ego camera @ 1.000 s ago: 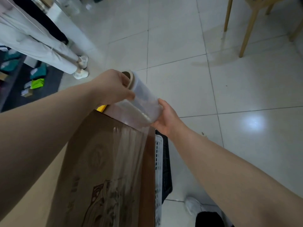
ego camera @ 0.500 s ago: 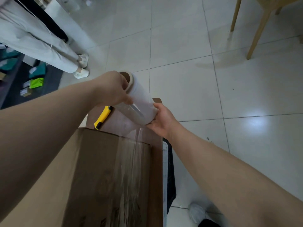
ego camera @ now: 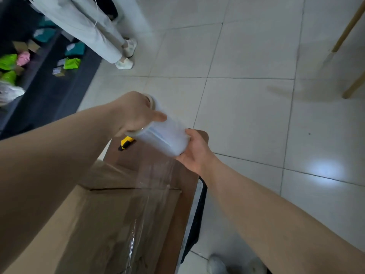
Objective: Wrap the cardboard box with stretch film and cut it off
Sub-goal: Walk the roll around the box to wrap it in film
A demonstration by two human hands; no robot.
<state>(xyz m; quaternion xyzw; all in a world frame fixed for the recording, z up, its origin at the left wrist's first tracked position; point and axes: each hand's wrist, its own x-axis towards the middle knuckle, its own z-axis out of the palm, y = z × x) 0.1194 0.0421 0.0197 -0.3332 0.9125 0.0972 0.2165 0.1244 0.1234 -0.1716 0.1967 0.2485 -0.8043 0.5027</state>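
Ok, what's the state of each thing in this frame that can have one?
Stretch film roll: held in the air, film paid out, uncut.
Cardboard box: flaps closed, film stretched over its top.
Yellow cutter: lying untouched beyond the box; blade cannot be told.
Left hand: grips the roll's far end.
Right hand: grips the roll's near end.

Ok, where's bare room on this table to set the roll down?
Bare table lies between the cardboard box and the yellow cutter, under the film roll; a narrow strip runs along the box's right side. The box crowds everything nearer.
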